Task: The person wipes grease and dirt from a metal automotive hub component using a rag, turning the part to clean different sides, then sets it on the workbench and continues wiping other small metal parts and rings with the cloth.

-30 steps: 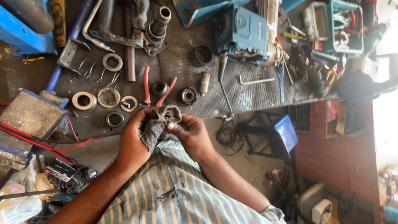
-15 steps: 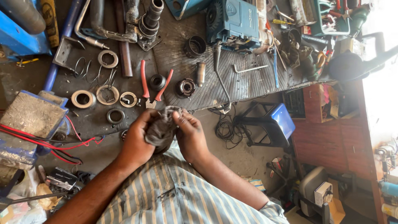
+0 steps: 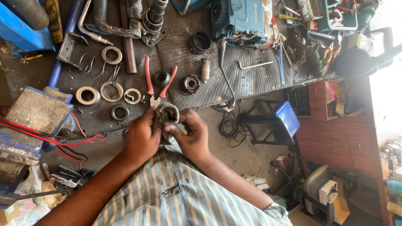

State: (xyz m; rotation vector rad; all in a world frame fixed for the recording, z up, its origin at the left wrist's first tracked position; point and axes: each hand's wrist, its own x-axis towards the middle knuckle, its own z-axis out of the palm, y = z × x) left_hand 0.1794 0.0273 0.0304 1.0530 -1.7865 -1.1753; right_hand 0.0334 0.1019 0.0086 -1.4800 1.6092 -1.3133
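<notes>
Head view: my left hand (image 3: 141,140) and right hand (image 3: 193,136) close around a grimy round metal part (image 3: 167,114), wrapped in grey cloth, just off the workbench's (image 3: 251,79) near edge. Its open end faces up toward me. Both hands grip equally close. Red-handled pliers (image 3: 157,86) lie just beyond.

Near edge: I see my left hand (image 3: 141,138) and right hand (image 3: 193,136) meeting at the counter (image 3: 247,83) edge, a dirty cylindrical part (image 3: 167,114) between them.
Just behind part: pliers (image 3: 155,83), a small bearing (image 3: 161,78) between the handles.
Left of pliers: three flat rings (image 3: 111,92) in a row.
Far left: bench vise (image 3: 35,115).
Behind, right: power drill (image 3: 243,19).
Below counter, right: stool (image 3: 272,121) on floor.
</notes>
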